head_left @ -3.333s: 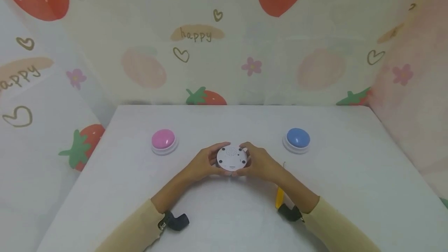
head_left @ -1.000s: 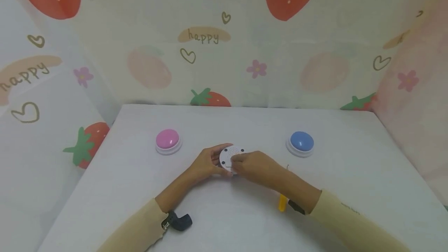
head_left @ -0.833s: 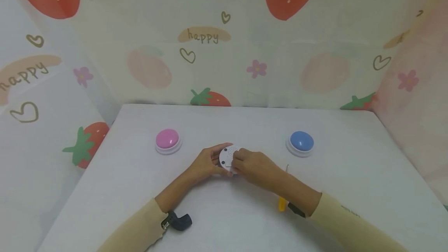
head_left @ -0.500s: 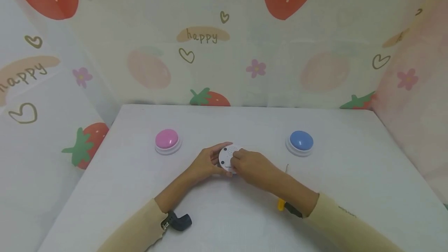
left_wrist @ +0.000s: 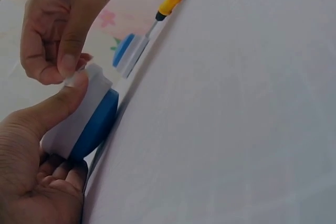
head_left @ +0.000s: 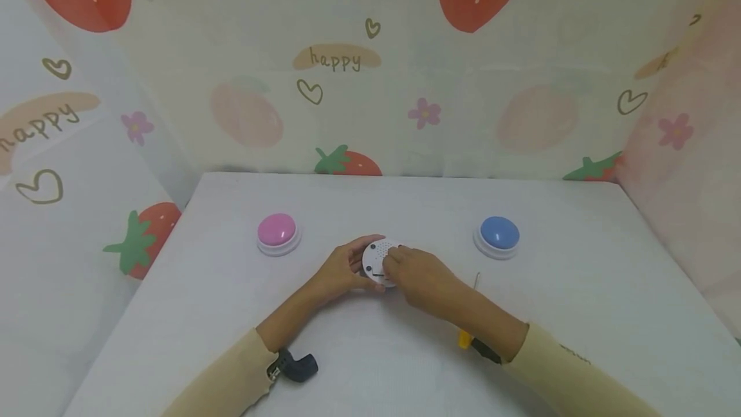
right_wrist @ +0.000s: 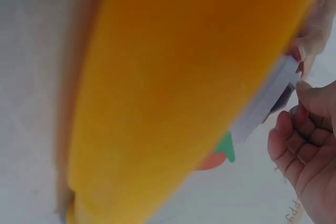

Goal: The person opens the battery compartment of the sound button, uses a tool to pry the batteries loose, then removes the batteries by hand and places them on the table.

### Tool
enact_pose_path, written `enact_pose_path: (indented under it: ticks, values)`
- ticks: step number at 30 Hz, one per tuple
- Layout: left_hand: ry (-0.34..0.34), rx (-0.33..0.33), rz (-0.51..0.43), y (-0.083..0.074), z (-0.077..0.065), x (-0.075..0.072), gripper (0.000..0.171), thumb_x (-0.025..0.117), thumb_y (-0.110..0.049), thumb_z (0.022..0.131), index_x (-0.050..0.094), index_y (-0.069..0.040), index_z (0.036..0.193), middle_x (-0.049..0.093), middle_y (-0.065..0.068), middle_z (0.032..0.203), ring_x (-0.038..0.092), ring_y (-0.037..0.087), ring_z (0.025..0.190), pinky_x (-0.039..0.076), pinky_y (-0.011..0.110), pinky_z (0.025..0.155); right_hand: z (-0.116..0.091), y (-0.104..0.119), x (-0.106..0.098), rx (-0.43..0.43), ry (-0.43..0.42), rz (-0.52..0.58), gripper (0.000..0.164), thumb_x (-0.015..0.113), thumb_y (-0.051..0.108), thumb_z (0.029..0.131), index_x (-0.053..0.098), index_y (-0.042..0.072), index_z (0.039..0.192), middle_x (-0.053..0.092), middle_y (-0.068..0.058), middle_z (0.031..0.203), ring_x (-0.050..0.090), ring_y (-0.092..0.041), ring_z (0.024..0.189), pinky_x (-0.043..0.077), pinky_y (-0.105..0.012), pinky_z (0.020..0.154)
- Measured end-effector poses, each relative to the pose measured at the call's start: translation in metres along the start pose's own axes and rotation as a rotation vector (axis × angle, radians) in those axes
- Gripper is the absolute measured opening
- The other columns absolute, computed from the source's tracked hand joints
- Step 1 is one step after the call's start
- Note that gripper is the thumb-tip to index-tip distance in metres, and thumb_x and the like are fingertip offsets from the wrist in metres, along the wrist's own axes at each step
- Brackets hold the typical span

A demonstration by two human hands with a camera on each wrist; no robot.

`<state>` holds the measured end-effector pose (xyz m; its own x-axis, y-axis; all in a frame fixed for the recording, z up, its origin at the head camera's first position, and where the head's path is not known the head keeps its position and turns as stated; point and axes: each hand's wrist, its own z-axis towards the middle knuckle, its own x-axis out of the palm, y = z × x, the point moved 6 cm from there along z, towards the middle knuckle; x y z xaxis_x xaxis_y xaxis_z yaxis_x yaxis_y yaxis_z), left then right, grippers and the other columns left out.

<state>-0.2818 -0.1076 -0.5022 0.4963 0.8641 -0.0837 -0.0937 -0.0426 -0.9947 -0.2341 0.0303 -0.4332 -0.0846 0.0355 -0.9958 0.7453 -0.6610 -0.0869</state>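
My left hand [head_left: 341,270] holds a round push button [head_left: 375,262] by its rim, its white underside with dark feet and small holes facing up. Its blue dome [left_wrist: 98,124] points down toward the table in the left wrist view. Over the underside, my right hand [head_left: 418,275] has thumb and fingertips pinched together at a small white battery cover, mostly hidden by the fingers. Beside these fingertips, a dark opening [right_wrist: 282,99] shows in the white base in the right wrist view. Under the right forearm lies a yellow-handled screwdriver [head_left: 464,338], very near the right wrist camera.
A pink push button [head_left: 276,230] stands at the back left of the white table [head_left: 370,352], and a blue push button [head_left: 500,233] at the back right. Patterned cloth walls [head_left: 463,69] rise behind and at both sides.
My right hand has gone from the device's right rim to the middle of its underside, fingers pinching there. A dark gap now shows in the underside. The left hand keeps its hold.
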Motion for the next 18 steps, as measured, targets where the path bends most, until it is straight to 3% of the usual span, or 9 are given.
enact_pose_path:
  ticks: [9, 18]
  values:
    - [-0.012, -0.008, -0.02, 0.0, -0.002, 0.001, 0.095, 0.089, 0.009, 0.067, 0.047, -0.009, 0.15, 0.047, 0.011, 0.154, 0.042, 0.026, 0.144, 0.042, 0.025, 0.111, -0.003, -0.003, -0.002, 0.038, -0.002, 0.027, 0.028, 0.076, 0.009, 0.09, 0.061, 0.01, 0.115, 0.063, -0.001, 0.111, 0.059, -0.013, 0.102, 0.053, -0.027, 0.1]
    - [0.004, -0.018, -0.013, -0.001, -0.001, 0.001, 0.094, 0.088, 0.008, 0.068, 0.046, -0.009, 0.15, 0.047, 0.012, 0.153, 0.045, 0.027, 0.142, 0.045, 0.027, 0.109, -0.009, -0.014, -0.017, 0.083, -0.037, 0.088, 0.028, 0.077, 0.006, 0.088, 0.062, 0.011, 0.111, 0.061, 0.0, 0.102, 0.056, -0.013, 0.09, 0.056, -0.025, 0.092]
